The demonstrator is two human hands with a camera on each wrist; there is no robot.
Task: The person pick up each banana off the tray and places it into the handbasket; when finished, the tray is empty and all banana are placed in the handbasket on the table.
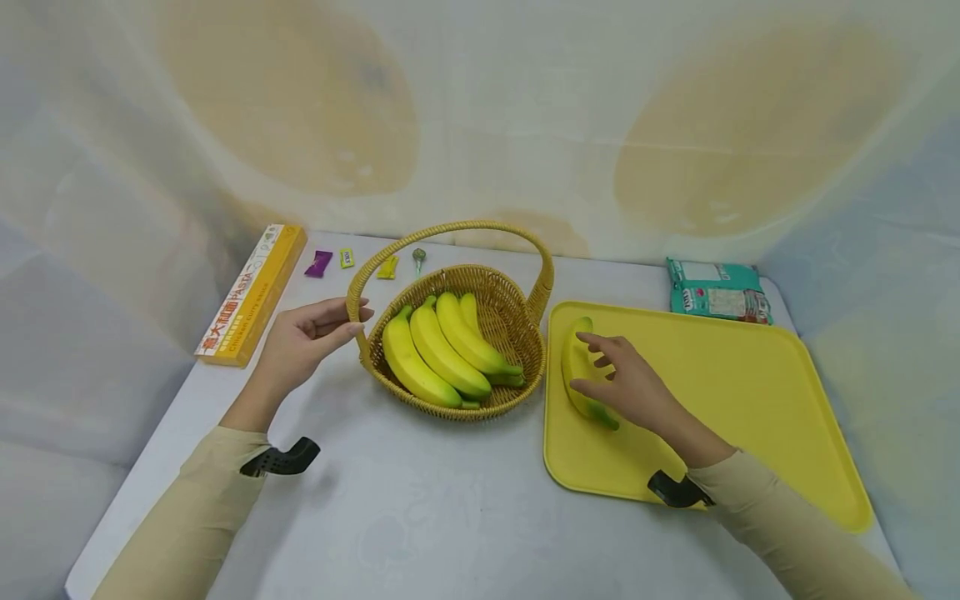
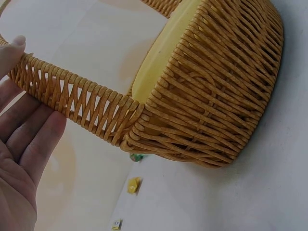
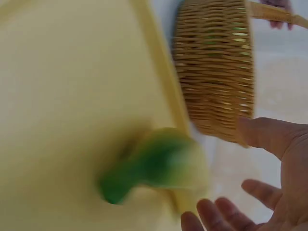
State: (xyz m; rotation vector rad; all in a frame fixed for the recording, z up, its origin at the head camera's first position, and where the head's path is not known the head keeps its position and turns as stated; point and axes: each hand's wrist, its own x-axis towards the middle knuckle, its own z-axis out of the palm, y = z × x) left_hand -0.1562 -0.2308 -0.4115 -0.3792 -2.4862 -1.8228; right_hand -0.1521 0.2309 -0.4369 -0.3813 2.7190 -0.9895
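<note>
A wicker basket (image 1: 534,392) with a tall hooped handle (image 1: 450,227) stands mid-table, several yellow bananas (image 1: 447,350) lying inside. My left hand (image 1: 303,340) holds the left side of the handle, thumb on one face and fingers on the other, as the left wrist view shows. Right of the basket, a single banana (image 1: 573,367) with a green end lies along the left edge of a yellow tray (image 1: 720,417). Over this banana hovers my right hand (image 1: 637,387), thumb and fingers spread apart. In the right wrist view the banana's green end (image 3: 161,156) is blurred.
A yellow pasta box (image 1: 255,296) lies at the far left. Between it and the basket are a purple candy (image 1: 318,264), yellow candies (image 1: 347,257) and a lollipop (image 1: 418,257). Teal snack packets (image 1: 716,292) lie behind the tray. Pale curtains surround the white table (image 1: 420,508).
</note>
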